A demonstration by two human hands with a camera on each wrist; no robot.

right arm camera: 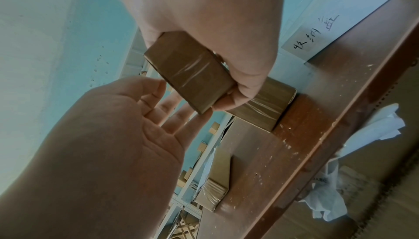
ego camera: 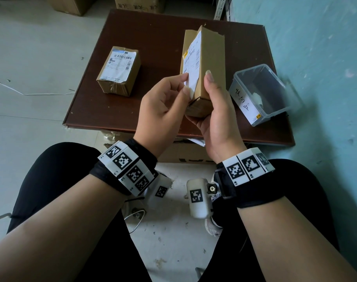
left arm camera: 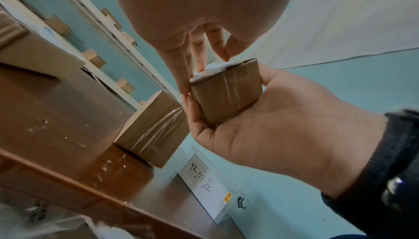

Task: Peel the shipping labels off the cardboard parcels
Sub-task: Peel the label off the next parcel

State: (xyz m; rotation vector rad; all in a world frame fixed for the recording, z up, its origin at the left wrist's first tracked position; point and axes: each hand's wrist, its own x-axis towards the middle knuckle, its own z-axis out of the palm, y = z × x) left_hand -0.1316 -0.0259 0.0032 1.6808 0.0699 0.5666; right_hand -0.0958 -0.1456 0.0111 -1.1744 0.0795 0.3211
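Observation:
My right hand (ego camera: 211, 94) grips a small cardboard parcel (ego camera: 212, 58) and holds it upright above the brown table (ego camera: 153, 37). A white shipping label (ego camera: 192, 62) runs down its left edge. My left hand (ego camera: 184, 84) pinches the label's lower corner between thumb and forefinger, and that corner stands a little off the cardboard. In the left wrist view the fingertips (left arm camera: 200, 63) rest on the white label (left arm camera: 213, 67) at the parcel's (left arm camera: 226, 96) top. The right wrist view shows only the parcel's taped end (right arm camera: 188, 74) in my right hand (right arm camera: 244, 74).
A second labelled parcel (ego camera: 118, 71) lies at the table's left. Another parcel (left arm camera: 149, 128) lies behind the held one. A clear plastic bin (ego camera: 261, 92) with a handwritten tag sits at the right, against the blue wall. Cardboard boxes stand beyond the table.

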